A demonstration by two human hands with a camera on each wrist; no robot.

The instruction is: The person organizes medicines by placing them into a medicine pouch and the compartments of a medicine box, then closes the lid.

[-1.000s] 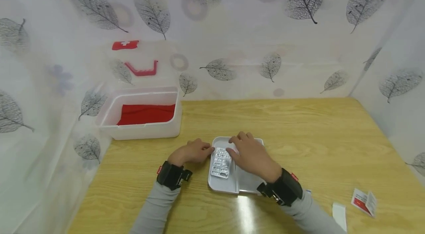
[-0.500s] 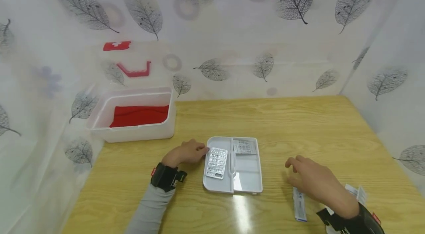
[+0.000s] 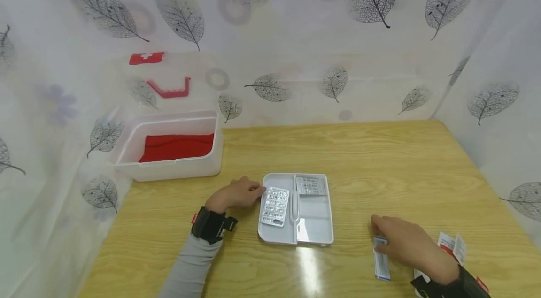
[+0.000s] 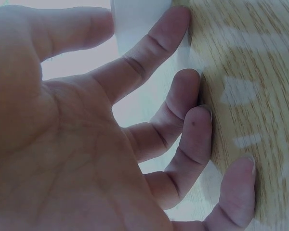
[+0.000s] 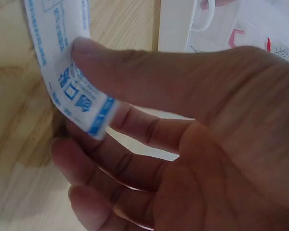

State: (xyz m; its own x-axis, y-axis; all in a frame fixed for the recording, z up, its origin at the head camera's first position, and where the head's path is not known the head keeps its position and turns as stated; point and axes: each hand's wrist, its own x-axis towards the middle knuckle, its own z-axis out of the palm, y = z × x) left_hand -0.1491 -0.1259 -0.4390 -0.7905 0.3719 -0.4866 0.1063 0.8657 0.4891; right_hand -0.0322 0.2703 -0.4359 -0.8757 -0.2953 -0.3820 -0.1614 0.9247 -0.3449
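Observation:
A white two-compartment tray (image 3: pixel 313 232) lies on the table, holding a silver blister pack (image 3: pixel 275 206) on its left side and another blister pack (image 3: pixel 311 186) at the upper right. At the tray's left edge rests my left hand (image 3: pixel 241 192); in the left wrist view its thumb and index finger touch the white rim, the other fingertips on the wood. My right hand (image 3: pixel 405 244), to the right of the tray, pinches one end of a paper-wrapped adhesive bandage (image 5: pixel 72 82) with blue print. The wrapper bends under the thumb, its far part (image 3: pixel 382 267) close over the table.
At the back left stands a translucent white bin (image 3: pixel 181 169) with a red cloth (image 3: pixel 177 147) inside. A red-and-white printed packet (image 3: pixel 448 242) and other papers lie beside the right wrist, partly covered. A leaf-patterned sheet (image 3: pixel 279 30) hangs behind the table.
My right hand has left the blister pack in the tray's upper right, moved right and taken the bandage by its end. My left hand has stayed at the tray's edge.

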